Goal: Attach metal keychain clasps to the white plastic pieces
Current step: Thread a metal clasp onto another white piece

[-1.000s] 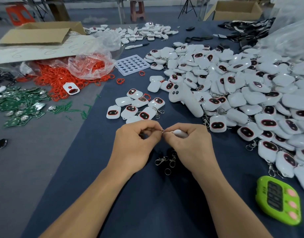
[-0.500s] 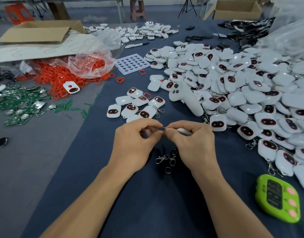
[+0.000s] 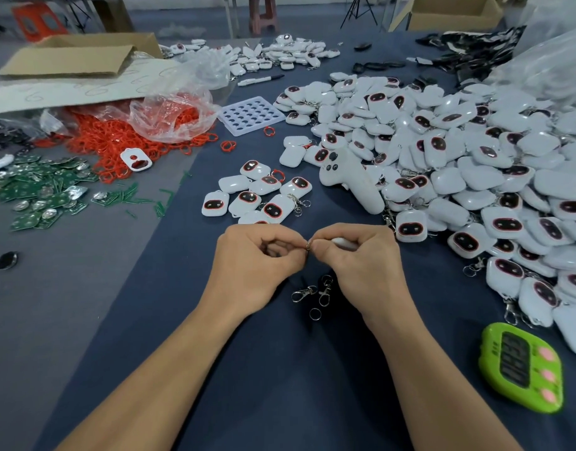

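**Both hands pinched together over a small ring**

L hand (image 3: 254, 265) and R hand (image 3: 361, 262) meet fingertip to fingertip above the dark blue worktop (image 3: 280, 385), approx centre of view. L thumb + forefinger pinch a small metal ring (image 3: 308, 245); the other L fingers are curled in. R hand is curled round a white plastic piece (image 3: 343, 244), only a sliver showing btwn the fingers, and its fingertips touch the ring too. Can't tell if the ring is threaded onto the piece.

Just below the hands, on the cloth: two loose clasps (image 3: 304, 292) w/ a spare split ring (image 3: 315, 314) beside them. Right side: big heap of white pieces (image 3: 475, 164), some w/ clasps on. Ahead of the hands sits a small group of pieces (image 3: 257, 196), apart from the heap. A white controller-shaped item (image 3: 351, 180) lies at the heap's edge. Green timer (image 3: 521, 369) near the R forearm. Far left: red rings (image 3: 117, 141) spilling from a plastic bag, and green circuit boards (image 3: 36, 196).
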### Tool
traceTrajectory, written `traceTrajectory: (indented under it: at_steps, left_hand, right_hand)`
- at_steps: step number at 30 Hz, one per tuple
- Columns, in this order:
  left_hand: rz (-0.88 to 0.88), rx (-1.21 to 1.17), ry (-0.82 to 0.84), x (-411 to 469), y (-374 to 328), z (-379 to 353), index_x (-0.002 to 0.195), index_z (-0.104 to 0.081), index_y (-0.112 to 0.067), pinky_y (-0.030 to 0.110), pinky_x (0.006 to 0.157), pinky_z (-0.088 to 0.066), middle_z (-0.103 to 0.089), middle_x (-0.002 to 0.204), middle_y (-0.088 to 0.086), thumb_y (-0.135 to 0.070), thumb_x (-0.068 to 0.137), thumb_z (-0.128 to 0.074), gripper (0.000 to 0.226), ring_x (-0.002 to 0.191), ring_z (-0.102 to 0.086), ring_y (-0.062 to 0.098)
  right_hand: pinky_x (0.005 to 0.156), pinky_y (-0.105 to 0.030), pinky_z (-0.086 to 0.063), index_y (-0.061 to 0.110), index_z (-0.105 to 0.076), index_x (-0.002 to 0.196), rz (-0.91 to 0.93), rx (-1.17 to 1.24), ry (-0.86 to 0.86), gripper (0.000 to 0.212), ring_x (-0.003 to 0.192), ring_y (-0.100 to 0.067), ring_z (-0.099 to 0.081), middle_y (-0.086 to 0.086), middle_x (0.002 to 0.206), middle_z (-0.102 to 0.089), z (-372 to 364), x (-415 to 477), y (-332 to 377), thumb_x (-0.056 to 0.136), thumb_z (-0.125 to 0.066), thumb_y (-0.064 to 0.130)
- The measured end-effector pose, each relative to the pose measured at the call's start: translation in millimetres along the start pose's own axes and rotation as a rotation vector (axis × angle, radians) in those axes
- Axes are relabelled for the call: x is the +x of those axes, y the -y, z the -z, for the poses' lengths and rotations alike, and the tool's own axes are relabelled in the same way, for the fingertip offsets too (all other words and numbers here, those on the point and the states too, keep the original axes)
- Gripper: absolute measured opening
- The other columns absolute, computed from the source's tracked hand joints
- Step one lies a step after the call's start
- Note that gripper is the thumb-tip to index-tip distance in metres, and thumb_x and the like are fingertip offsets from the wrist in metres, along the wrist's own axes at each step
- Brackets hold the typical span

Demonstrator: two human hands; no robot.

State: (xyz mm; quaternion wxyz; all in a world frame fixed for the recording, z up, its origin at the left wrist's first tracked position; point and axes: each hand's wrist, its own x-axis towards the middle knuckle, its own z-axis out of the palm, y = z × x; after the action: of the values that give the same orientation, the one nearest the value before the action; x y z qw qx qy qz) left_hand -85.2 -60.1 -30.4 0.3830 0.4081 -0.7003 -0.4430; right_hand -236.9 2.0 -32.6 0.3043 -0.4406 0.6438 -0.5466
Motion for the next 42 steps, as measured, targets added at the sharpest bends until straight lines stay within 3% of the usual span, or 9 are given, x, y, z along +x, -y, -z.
traceTrajectory:
  at_steps: [5, 8, 12, 16, 20, 25, 35, 39, 42]
  left_hand:
    - [0.017, -0.016, 0.048, 1.9, 0.4, 2.5, 0.072, -0.08, -0.036, 0.021, 0.056, -0.045, -0.069, 0.06, -0.004, -0.031, 0.062, -0.074, 0.013, 0.055, -0.055, 0.007]
    - [0.043, -0.039, 0.079, 3.1, 0.3, 4.0, 0.072, -0.082, -0.033, 0.019, 0.056, -0.043, -0.067, 0.057, 0.0, -0.021, 0.064, -0.077, 0.015, 0.054, -0.053, 0.006]
    - [0.068, -0.078, 0.102, 3.1, -1.4, 4.9, 0.075, -0.083, -0.031, 0.027, 0.06, -0.045, -0.068, 0.063, 0.012, -0.018, 0.067, -0.078, 0.016, 0.059, -0.054, 0.011]
    - [0.053, -0.057, 0.075, 2.9, 1.2, 3.7, 0.075, -0.082, -0.032, 0.03, 0.061, -0.045, -0.064, 0.057, -0.004, -0.022, 0.066, -0.08, 0.013, 0.058, -0.052, 0.01]
    - [0.035, 0.008, 0.012, 2.5, 4.9, 1.6, 0.074, -0.08, -0.034, 0.023, 0.055, -0.042, -0.062, 0.058, -0.012, -0.034, 0.061, -0.072, 0.015, 0.055, -0.045, 0.007]
    - [0.053, -0.036, 0.033, 3.5, 4.5, 2.7, 0.074, -0.08, -0.032, 0.018, 0.058, -0.046, -0.069, 0.063, -0.009, -0.034, 0.061, -0.072, 0.015, 0.057, -0.052, 0.003]
    - [0.054, -0.084, 0.086, 1.8, 1.0, 1.1, 0.077, -0.08, -0.03, 0.017, 0.061, -0.051, -0.076, 0.07, -0.001, -0.03, 0.063, -0.073, 0.016, 0.061, -0.065, 0.006]
    - [0.078, -0.105, 0.113, 2.1, -0.6, 2.3, 0.075, -0.081, -0.027, 0.014, 0.061, -0.049, -0.076, 0.072, 0.001, -0.017, 0.067, -0.075, 0.014, 0.061, -0.066, 0.005]
    - [0.082, -0.126, 0.139, 1.2, -3.3, 4.9, 0.076, -0.081, -0.022, 0.012, 0.061, -0.049, -0.077, 0.072, 0.001, -0.004, 0.072, -0.074, 0.02, 0.062, -0.067, 0.003]
  right_hand:
    - [0.064, -0.024, -0.051, 0.03, -0.08, 0.075, -0.031, 0.026, 0.071, 0.014, 0.066, -0.006, -0.063, 0.005, 0.069, -0.073, 4.6, 1.7, -1.2, 0.081, -0.078, 0.017]
    - [0.063, -0.024, -0.048, 0.028, -0.08, 0.074, -0.039, 0.026, 0.099, 0.014, 0.065, -0.006, -0.06, 0.003, 0.068, -0.072, 5.8, 2.1, -1.1, 0.081, -0.078, 0.016]
    - [0.061, -0.021, -0.046, 0.028, -0.081, 0.074, -0.046, 0.035, 0.096, 0.014, 0.063, -0.006, -0.057, 0.003, 0.065, -0.07, 6.0, 2.4, -1.3, 0.08, -0.079, 0.016]
    - [0.059, -0.018, -0.043, 0.028, -0.081, 0.073, -0.047, 0.04, 0.075, 0.012, 0.06, -0.004, -0.054, 0.007, 0.061, -0.066, 5.5, 2.2, -1.4, 0.079, -0.078, 0.018]
    - [0.063, -0.02, -0.048, 0.027, -0.08, 0.073, -0.036, 0.007, 0.091, 0.018, 0.064, -0.005, -0.062, 0.006, 0.066, -0.073, 6.2, 2.1, -0.1, 0.082, -0.08, 0.011]
    - [0.064, -0.014, -0.052, 0.032, -0.081, 0.075, -0.01, -0.057, 0.127, 0.024, 0.07, -0.003, -0.071, 0.01, 0.071, -0.076, 4.3, -3.1, 2.6, 0.081, -0.079, 0.008]
    - [0.066, -0.022, -0.053, 0.03, -0.08, 0.073, -0.036, 0.003, 0.052, 0.017, 0.069, -0.008, -0.069, 0.006, 0.071, -0.076, 4.3, 0.1, 1.3, 0.08, -0.077, 0.015]
    - [0.072, -0.03, -0.057, 0.028, -0.08, 0.074, -0.056, 0.03, 0.102, 0.013, 0.072, -0.011, -0.072, 0.004, 0.072, -0.077, 5.9, 1.1, 1.0, 0.077, -0.076, 0.017]
    - [0.071, -0.027, -0.054, 0.028, -0.081, 0.074, -0.06, 0.047, 0.123, 0.012, 0.07, -0.008, -0.07, 0.004, 0.072, -0.077, 7.0, 1.0, 1.0, 0.076, -0.075, 0.018]
